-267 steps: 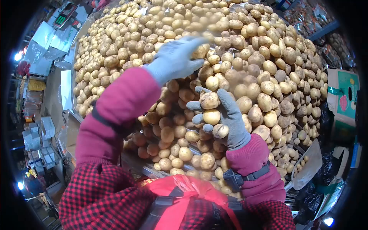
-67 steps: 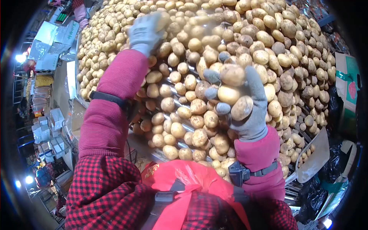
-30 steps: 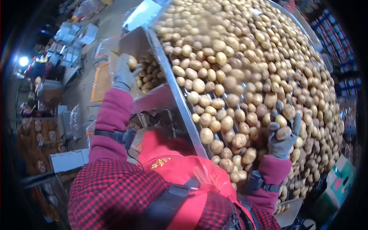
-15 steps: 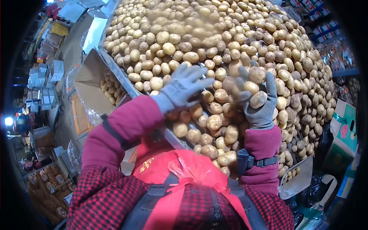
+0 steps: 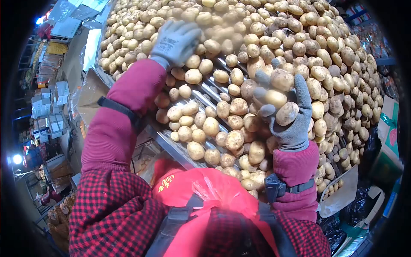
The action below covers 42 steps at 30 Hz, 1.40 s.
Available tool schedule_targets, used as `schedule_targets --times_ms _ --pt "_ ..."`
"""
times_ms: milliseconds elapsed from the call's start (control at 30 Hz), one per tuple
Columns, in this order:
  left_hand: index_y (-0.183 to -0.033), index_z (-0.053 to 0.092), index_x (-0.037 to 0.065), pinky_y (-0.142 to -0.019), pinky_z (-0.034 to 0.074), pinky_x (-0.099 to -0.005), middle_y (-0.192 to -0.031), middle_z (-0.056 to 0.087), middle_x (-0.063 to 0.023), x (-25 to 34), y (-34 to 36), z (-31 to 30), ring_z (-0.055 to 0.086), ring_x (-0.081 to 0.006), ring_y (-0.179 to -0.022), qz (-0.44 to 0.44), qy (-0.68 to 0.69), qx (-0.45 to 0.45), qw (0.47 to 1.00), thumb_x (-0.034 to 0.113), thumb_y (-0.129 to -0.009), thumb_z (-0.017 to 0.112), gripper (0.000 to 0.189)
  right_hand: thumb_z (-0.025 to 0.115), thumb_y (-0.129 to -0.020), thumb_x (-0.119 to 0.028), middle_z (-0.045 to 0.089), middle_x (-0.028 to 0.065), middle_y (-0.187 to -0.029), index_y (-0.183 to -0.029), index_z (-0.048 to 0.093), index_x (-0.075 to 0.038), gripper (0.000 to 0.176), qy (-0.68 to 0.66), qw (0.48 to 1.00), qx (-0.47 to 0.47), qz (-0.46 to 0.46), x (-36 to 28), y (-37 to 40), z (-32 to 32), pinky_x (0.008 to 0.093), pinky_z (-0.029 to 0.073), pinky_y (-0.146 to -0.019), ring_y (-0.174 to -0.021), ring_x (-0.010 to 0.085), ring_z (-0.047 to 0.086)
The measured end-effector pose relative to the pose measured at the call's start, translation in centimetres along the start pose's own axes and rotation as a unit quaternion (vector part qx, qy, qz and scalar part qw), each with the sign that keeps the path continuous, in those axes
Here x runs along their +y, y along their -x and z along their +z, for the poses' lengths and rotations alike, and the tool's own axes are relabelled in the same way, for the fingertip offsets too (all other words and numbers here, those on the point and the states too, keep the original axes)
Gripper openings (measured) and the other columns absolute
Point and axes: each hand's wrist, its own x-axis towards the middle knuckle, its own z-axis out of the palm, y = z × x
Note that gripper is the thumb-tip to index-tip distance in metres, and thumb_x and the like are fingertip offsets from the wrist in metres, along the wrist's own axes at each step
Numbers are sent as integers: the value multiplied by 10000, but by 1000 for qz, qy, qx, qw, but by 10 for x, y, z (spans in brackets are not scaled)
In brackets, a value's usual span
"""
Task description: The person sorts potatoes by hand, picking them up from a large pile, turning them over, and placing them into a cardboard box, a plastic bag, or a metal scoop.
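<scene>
My right hand (image 5: 293, 113), in a grey glove, is curled palm up around several potatoes (image 5: 287, 114) at the right of centre. My left hand (image 5: 176, 43), also gloved, lies back up on the potatoes at the upper left, its fingers bent down over them; what is under the fingertips is hidden. A large heap of potatoes (image 5: 325, 81) spreads around and beyond both hands. Between the hands, metal bars (image 5: 208, 92) of the sorting surface show through the potatoes.
A metal edge (image 5: 171, 147) runs along the near left side. An open cardboard box (image 5: 91, 96) stands at the left. At the right are a green and white carton (image 5: 388, 124) and black plastic bags (image 5: 361, 207). A red apron (image 5: 205, 188) covers my front.
My left hand has moved up and to the left across the heap, and more metal bars show where it was. My right hand still holds its potatoes, almost in the same place.
</scene>
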Motion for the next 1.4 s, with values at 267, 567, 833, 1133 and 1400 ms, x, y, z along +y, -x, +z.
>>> schedule_targets --times_ms 267,567,833,1133,1400 --pt "-1445 597 289 -1084 394 -485 -1277 675 -29 -63 -46 15 595 -278 -1238 -113 -132 -46 984 352 -985 642 466 325 -1157 -436 594 279 -1447 -1554 434 -48 567 -193 977 6 90 -3 -2 5 325 642 -701 -1156 371 719" --pt "-1238 677 184 -915 448 -502 -1150 708 -73 -19 -19 -20 647 -300 -1107 -89 60 1 994 321 -914 643 353 401 -1157 -341 565 326 -1458 -1553 410 6 527 -76 996 32 41 -2 4 11 268 614 -680 -1131 343 710" --pt "-1555 497 203 -1169 280 -609 -1584 466 -131 97 40 -27 439 -326 -1458 -52 126 -124 983 426 -839 809 812 338 -1156 -457 629 280 -1396 -1590 396 -51 597 231 971 20 -59 -3 6 19 296 626 -677 -1060 314 744" --pt "-1222 704 191 -1085 384 -581 -1358 640 -88 48 23 -28 554 -333 -1321 -29 -37 -25 999 172 -762 766 464 350 -1151 -427 603 308 -1416 -1601 372 -35 597 -36 996 62 59 -6 3 19 272 613 -650 -1033 305 741" --pt "-1262 690 270 -1092 403 -555 -1544 518 -137 -9 17 -7 536 -369 -1341 -17 -11 -11 1000 189 -778 762 495 338 -1154 -469 588 315 -1428 -1609 362 -55 615 -33 995 55 75 -6 4 16 306 642 -674 -1066 336 746"
